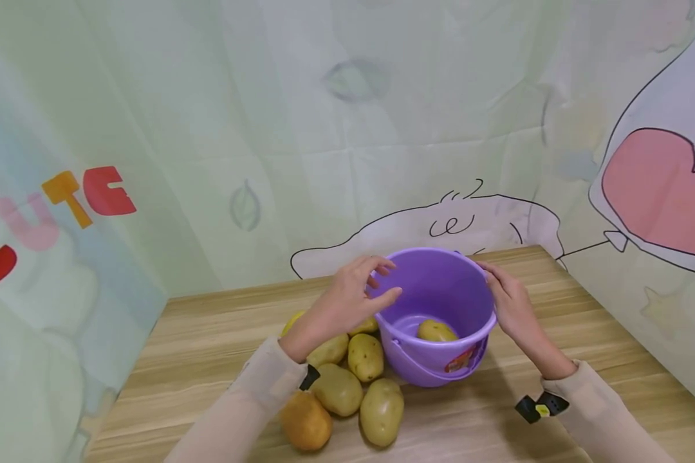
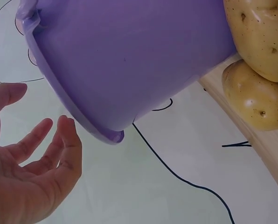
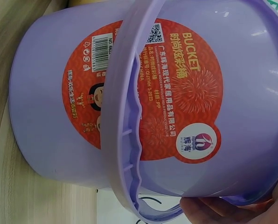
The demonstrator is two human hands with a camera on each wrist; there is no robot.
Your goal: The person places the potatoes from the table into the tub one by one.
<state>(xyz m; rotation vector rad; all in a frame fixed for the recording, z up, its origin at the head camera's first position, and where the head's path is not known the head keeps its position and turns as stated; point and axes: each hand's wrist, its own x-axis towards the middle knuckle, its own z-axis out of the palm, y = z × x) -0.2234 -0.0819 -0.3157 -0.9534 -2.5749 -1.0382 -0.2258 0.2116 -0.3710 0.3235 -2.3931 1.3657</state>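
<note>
A purple plastic bucket point(image 1: 408, 363) stands upright on the wooden table, one potato point(image 1: 436, 331) lying on its bottom. My right hand point(image 1: 512, 308) grips the bucket's right rim; its fingertips show against the wall in the right wrist view. Over the left rim hovers my left hand point(image 1: 347, 296), fingers loosely bent and spread, holding nothing. The left wrist view shows a small gap between this hand point(image 2: 41, 168) and the rim. The bucket's handle point(image 3: 113, 107) hangs down across a red label point(image 3: 176, 84).
Left of the bucket lie several potatoes point(image 1: 365, 357), some partly hidden by the left arm. An orange round fruit point(image 1: 305, 421) is at their front. Something yellow point(image 1: 292, 319) peeks out behind the left forearm. A printed curtain point(image 1: 347, 128) rises behind the table point(image 1: 208, 347).
</note>
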